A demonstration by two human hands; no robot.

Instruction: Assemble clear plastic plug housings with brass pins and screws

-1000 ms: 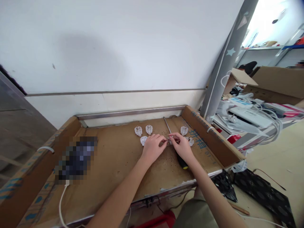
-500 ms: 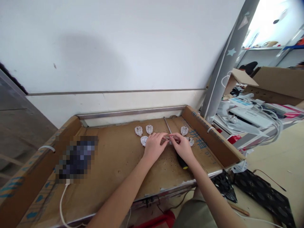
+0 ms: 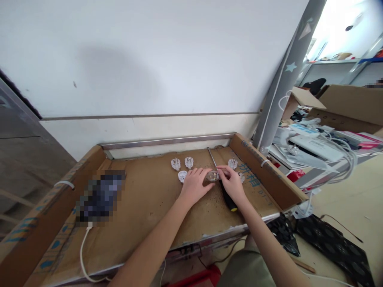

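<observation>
In front of me, between both hands, is a clear plug. My left hand has its fingers and thumb around the left side of it. My right hand pinches at its right end; its fingertips partly hide the plug. Under the right hand lies a screwdriver with a black handle and yellow end, its long shaft pointing toward the back edge. Two clear plug pieces with pins stand behind my left hand, and a white plug piece touches or nearly touches its fingers. Beyond my right hand sits another pinned plug piece, with one more partly hidden.
The cardboard-lined table has raised cardboard sides and a metal back rail. A blurred dark device with a white cable lies left. At right, a side table carries boxes and cables. Black fan parts lie below.
My hands have parted slightly at the fingertips, so more of the clear plug shows between them. The left thumb has moved a little toward me. The screwdriver stays put.
</observation>
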